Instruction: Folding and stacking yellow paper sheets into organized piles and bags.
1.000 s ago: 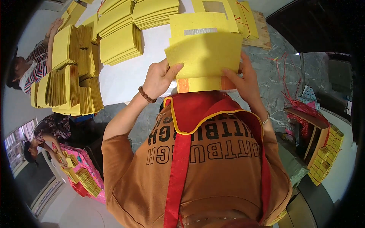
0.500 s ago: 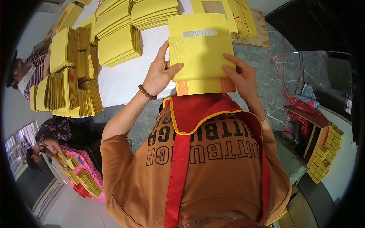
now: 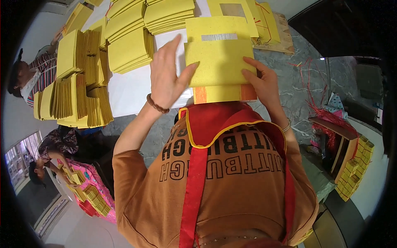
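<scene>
A folded yellow paper piece (image 3: pixel 217 62) lies in front of my chest, on the near side of the white table (image 3: pixel 124 93). Above its upper edge shows a yellow sheet with a silver strip (image 3: pixel 219 37); below its lower edge, yellow paper with orange patches (image 3: pixel 200 94) sticks out. My right hand (image 3: pixel 265 82) pinches the folded piece at its right edge, thumb on top. At the left edge my left hand (image 3: pixel 167 74) is spread, slightly blurred, its fingers stretched away and its thumb tip over or touching the paper.
Stacks of folded yellow paper (image 3: pixel 130 51) cover the table's far left. More yellow bundles tied with red string (image 3: pixel 266 25) sit on a wooden board at the back right. Two people (image 3: pixel 41 70) are at the left. Red strings (image 3: pixel 326 115) hang at the right.
My left hand has let go of the paper's left edge and opened, its fingers lifting up and leftward. My right hand keeps its hold, nearly still.
</scene>
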Demonstrator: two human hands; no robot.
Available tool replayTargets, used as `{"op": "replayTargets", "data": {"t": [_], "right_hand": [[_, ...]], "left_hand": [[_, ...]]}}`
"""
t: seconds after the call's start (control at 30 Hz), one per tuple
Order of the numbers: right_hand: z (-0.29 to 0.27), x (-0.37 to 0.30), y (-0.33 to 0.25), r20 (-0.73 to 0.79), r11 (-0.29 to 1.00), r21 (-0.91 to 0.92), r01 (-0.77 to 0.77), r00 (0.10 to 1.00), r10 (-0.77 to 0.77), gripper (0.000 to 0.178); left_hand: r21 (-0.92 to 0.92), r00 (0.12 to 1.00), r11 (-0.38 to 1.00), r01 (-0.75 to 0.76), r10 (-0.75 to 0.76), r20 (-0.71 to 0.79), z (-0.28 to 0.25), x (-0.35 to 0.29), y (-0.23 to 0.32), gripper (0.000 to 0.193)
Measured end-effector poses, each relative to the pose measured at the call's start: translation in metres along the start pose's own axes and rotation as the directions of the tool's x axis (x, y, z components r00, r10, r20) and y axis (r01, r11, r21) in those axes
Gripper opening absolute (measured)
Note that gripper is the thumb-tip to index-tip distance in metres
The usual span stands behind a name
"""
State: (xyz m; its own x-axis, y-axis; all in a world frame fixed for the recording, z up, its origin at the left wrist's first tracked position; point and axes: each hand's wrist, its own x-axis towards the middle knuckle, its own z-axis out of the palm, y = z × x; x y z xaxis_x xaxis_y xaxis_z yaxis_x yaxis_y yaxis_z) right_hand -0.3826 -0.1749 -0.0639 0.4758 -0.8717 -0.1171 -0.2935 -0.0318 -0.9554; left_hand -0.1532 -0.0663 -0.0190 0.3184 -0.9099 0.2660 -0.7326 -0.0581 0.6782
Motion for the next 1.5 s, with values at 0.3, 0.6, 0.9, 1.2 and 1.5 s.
{"op": "replayTargets", "data": {"t": [0.3, 0.6, 0.9, 1.2, 1.5], "right_hand": [[0.004, -0.003, 0.000, -0.032, 0.996, 0.091, 0.024, 0.999, -0.021, 0.037], [0.006, -0.016, 0.003, -0.028, 0.974, 0.219, -0.056, 0.998, 0.064, 0.055], [0.008, -0.015, 0.018, -0.038, 0.949, 0.314, -0.022, 0.999, 0.036, 0.052], [0.019, -0.013, 0.017, -0.039, 0.995, 0.072, 0.067, 0.997, -0.064, 0.079], [0.006, -0.019, 0.006, 0.063, 0.965, 0.262, -0.030, 0.998, 0.014, 0.063]], "left_hand": [[0.182, 0.794, 0.856, -0.484, 0.342, 0.504, 0.029, -0.017, 0.019, 0.065], [0.214, 0.800, 0.849, -0.483, 0.328, 0.502, 0.035, -0.023, 0.012, 0.067], [0.269, 0.788, 0.789, -0.552, 0.388, 0.479, 0.039, -0.016, 0.015, 0.055], [0.198, 0.786, 0.801, -0.565, 0.450, 0.424, 0.039, -0.018, 0.004, 0.052], [0.214, 0.793, 0.777, -0.592, 0.512, 0.331, 0.037, -0.014, 0.004, 0.051]]}}
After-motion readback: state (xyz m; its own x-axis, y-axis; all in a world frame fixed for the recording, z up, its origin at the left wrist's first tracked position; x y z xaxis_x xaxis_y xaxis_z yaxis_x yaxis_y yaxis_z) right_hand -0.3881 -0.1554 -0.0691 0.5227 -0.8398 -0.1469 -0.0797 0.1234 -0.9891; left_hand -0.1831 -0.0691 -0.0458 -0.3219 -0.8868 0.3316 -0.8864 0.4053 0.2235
